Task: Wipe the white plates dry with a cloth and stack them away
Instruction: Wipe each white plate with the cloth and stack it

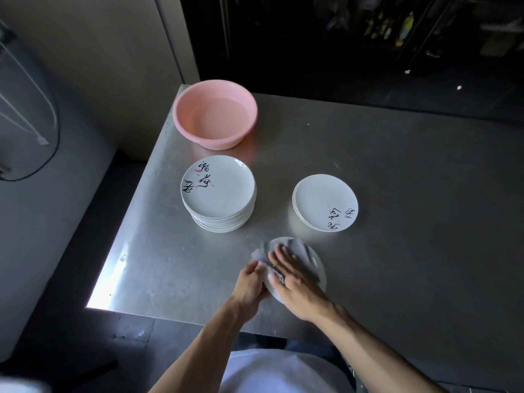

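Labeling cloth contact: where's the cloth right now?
Head view, lower centre: the grey cloth lies on the plate that the left hand grips, pressed under the right hand, nearer than the short plate stack.

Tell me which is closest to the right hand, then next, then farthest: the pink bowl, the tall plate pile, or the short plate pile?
1. Short plate pile, just beyond the right hand.
2. Tall plate pile, farther off to the left.
3. Pink bowl, at the table's far left corner.
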`<control>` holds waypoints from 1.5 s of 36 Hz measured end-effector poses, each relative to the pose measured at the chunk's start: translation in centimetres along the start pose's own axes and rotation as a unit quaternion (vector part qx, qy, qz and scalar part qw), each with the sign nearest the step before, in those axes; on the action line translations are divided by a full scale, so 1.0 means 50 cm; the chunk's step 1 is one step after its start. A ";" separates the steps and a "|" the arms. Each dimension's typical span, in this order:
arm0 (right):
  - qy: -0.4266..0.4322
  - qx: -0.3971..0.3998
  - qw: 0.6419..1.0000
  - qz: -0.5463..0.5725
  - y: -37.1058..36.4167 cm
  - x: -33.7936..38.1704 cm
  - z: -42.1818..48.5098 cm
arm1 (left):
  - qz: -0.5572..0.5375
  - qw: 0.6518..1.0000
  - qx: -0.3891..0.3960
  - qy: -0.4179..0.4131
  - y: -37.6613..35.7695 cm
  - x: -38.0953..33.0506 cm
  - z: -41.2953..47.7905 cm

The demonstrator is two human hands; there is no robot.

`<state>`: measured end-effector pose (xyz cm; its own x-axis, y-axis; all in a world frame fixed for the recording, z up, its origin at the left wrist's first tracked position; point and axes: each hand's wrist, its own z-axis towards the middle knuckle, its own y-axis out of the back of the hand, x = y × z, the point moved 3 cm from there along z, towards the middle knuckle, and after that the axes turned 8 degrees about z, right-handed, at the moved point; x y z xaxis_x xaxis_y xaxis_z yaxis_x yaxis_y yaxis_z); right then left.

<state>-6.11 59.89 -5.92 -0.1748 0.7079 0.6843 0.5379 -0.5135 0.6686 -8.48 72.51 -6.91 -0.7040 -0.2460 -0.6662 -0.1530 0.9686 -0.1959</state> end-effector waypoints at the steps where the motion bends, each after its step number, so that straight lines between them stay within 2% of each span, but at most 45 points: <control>1: 0.027 0.015 0.999 0.014 -0.001 0.003 -0.003 | 0.009 1.000 -0.002 0.001 0.002 0.001 0.000; 4: 0.014 -0.019 1.000 -0.021 0.013 -0.014 0.006 | 0.024 1.000 0.008 -0.009 0.003 0.001 -0.004; 7: -0.145 -0.116 0.982 -0.040 0.045 -0.033 0.032 | 0.045 0.997 0.037 -0.044 -0.004 -0.007 -0.012; 9: -0.179 -0.182 0.967 0.015 0.066 -0.030 0.043 | 0.064 0.995 0.050 -0.059 -0.008 -0.013 -0.013; 11: -0.082 -0.193 0.978 0.018 0.071 -0.012 0.042 | 0.071 0.994 0.057 -0.065 -0.011 -0.017 -0.011; 13: 0.060 -0.136 0.989 -0.011 0.055 0.007 0.026 | 0.077 0.993 0.055 -0.065 -0.009 -0.017 -0.009; 15: 0.118 -0.090 0.989 -0.014 0.045 0.006 0.013 | 0.091 0.993 0.048 -0.062 -0.006 -0.016 -0.009; 16: 0.119 -0.100 0.988 0.001 0.049 0.000 0.013 | 0.094 0.992 0.046 -0.064 -0.006 -0.016 -0.012; 18: 0.075 -0.161 0.984 0.016 0.063 -0.018 0.018 | 0.094 0.991 0.056 -0.081 -0.011 -0.021 -0.018; 20: -0.044 -0.217 0.973 0.066 0.076 -0.039 0.026 | 0.080 0.991 0.062 -0.093 -0.018 -0.024 -0.023; 22: -0.203 -0.269 0.930 0.146 0.088 -0.058 0.028 | 0.050 0.994 0.043 -0.088 -0.019 -0.022 -0.020; 24: -0.264 -0.293 0.897 0.199 0.091 -0.063 0.023 | 0.020 0.998 0.015 -0.065 -0.017 -0.019 -0.012; 26: -0.216 -0.307 0.905 0.201 0.096 -0.042 0.019 | 0.005 0.999 0.000 -0.035 -0.016 -0.026 -0.006; 28: -0.094 -0.315 0.922 0.205 0.109 0.006 0.009 | 0.006 1.000 0.001 -0.025 -0.015 -0.032 -0.001; 30: 0.061 -0.255 0.948 0.179 0.104 0.040 0.001 | 0.027 0.999 0.029 -0.037 -0.016 -0.035 0.000; 32: 0.155 -0.165 0.970 0.085 0.076 0.041 0.000 | 0.044 0.996 0.050 -0.050 -0.017 -0.032 -0.005; 33: 0.150 -0.139 0.977 0.060 0.063 0.034 0.001 | 0.045 0.996 0.050 -0.054 -0.016 -0.031 -0.009; 35: 0.091 -0.154 0.983 0.030 0.049 0.007 0.009 | 0.033 0.997 0.042 -0.056 -0.009 -0.026 -0.009; 37: -0.043 -0.206 0.977 0.028 0.052 -0.016 0.015 | 0.025 0.998 0.037 -0.048 -0.002 -0.021 -0.009; 38: -0.125 -0.228 0.963 0.065 0.060 -0.024 0.020 | 0.026 0.998 0.034 -0.044 0.001 -0.019 -0.010; 39: -0.181 -0.244 0.948 0.099 0.064 -0.028 0.021 | 0.031 0.998 0.032 -0.043 0.004 -0.018 -0.010; 40: -0.197 -0.251 0.940 0.118 0.066 -0.027 0.020 | 0.036 0.998 0.033 -0.043 0.005 -0.018 -0.012; 41: -0.164 -0.246 0.951 0.094 0.063 -0.016 0.016 | 0.046 0.997 0.036 -0.047 0.004 -0.020 -0.014; 44: 0.042 -0.158 0.987 0.004 0.028 0.015 -0.021 | 0.078 0.993 0.058 -0.068 0.003 -0.029 -0.021; 46: 0.113 -0.123 0.986 0.006 0.016 0.012 -0.041 | 0.098 0.990 0.062 -0.084 0.003 -0.028 -0.025; 47: 0.122 -0.125 0.985 0.001 0.015 0.003 -0.044 | 0.100 0.989 0.058 -0.089 0.002 -0.024 -0.027; 48: 0.105 -0.139 0.985 -0.004 0.015 -0.005 -0.041 | 0.092 0.990 0.053 -0.092 0.000 -0.019 -0.029; 50: -0.006 -0.188 0.982 0.018 0.027 -0.022 -0.025 | 0.060 0.992 0.046 -0.098 -0.009 -0.008 -0.031; 52: -0.112 -0.252 0.956 0.099 0.051 -0.036 -0.005 | 0.021 0.995 0.035 -0.092 -0.019 0.000 -0.030; 54: -0.181 -0.297 0.919 0.186 0.072 -0.039 0.004 | -0.016 0.997 0.024 -0.074 -0.025 -0.003 -0.029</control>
<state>-3.68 56.75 -4.92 0.2736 0.4899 0.8278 -0.0584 -0.8505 0.5227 -9.17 71.38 -5.52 -0.5891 -0.2831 -0.7568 -0.1383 0.9581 -0.2508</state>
